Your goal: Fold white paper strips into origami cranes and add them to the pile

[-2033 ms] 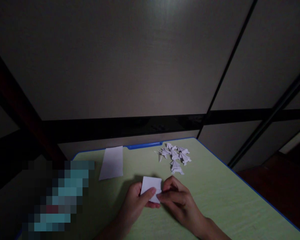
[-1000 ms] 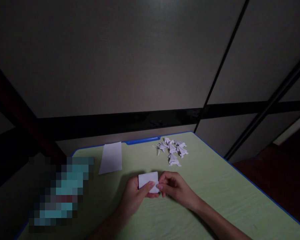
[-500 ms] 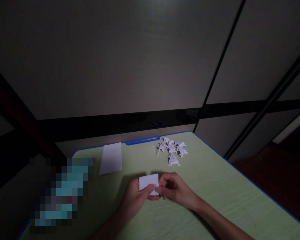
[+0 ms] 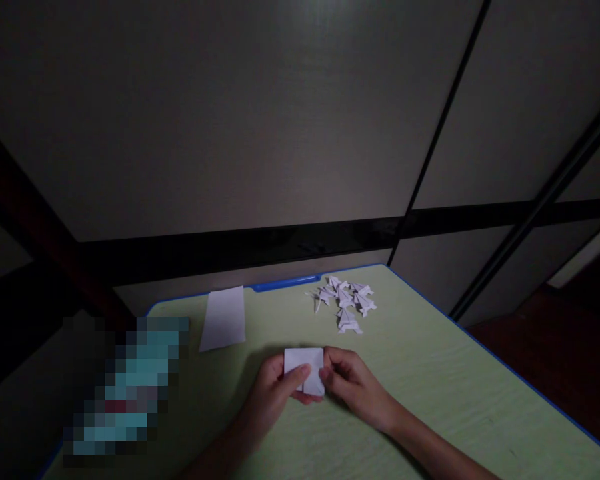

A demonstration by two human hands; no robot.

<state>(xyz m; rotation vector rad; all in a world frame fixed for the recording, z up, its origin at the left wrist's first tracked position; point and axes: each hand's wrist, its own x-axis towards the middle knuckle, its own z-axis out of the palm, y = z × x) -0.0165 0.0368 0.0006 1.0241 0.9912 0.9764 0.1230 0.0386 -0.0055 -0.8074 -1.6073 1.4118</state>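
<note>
A small folded piece of white paper (image 4: 305,358) is held over the near middle of the table. My left hand (image 4: 270,390) grips it from the left, thumb pressed on its face and fingers beneath. At its right edge, the curled fingers and thumb of my right hand (image 4: 353,383) pinch the paper. A vertical fold line or flap edge shows on its lower half. Beyond my hands lie several folded white paper figures (image 4: 344,298), shaped like frogs, with thin paper strips (image 4: 317,301) at their left.
A flat white sheet (image 4: 224,320) lies at the back left of the pale green table (image 4: 460,393), which has a blue rim. A blurred-out turquoise object (image 4: 135,380) rests along the left side. Behind the table stand large cabinet panels (image 4: 240,133).
The folded paper now sits flatter and squarer, with more of its right part showing. My right fingers have shifted from its lower right corner to its right edge.
</note>
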